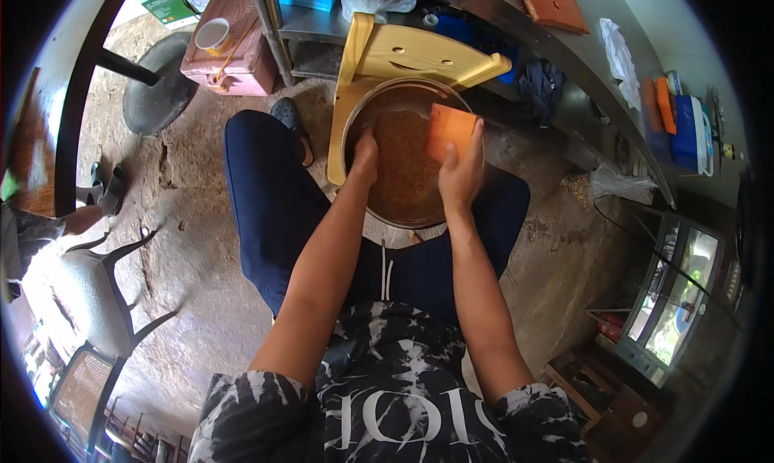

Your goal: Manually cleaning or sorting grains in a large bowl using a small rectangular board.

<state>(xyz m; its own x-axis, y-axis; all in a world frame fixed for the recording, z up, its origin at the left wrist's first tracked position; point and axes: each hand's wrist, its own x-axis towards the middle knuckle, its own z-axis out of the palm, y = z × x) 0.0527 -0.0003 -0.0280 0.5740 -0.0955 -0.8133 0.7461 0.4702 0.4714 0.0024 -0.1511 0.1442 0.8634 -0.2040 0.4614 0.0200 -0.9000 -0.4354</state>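
A large round metal pot (pixel 417 224) stands between my knees against a yellow wooden chair (pixel 417 49). Brown, grainy material (pixel 402 161) lies inside it. My right hand (pixel 462 167) grips a flat orange scraper-like piece (pixel 450 130), thumb on its face, over the right side of the pot. My left hand (pixel 366 155) reaches inside the pot at the left; its fingers are blurred and partly hidden, so their hold cannot be made out.
A pink cooler box (pixel 254 70) bearing a plastic cup (pixel 213 37) stands at the upper left. Behind the chair is a metal shelf (pixel 314 25) with a plastic bag. A glass-doored cabinet (pixel 671 300) is at right. Another person's feet (pixel 112 191) show at the left.
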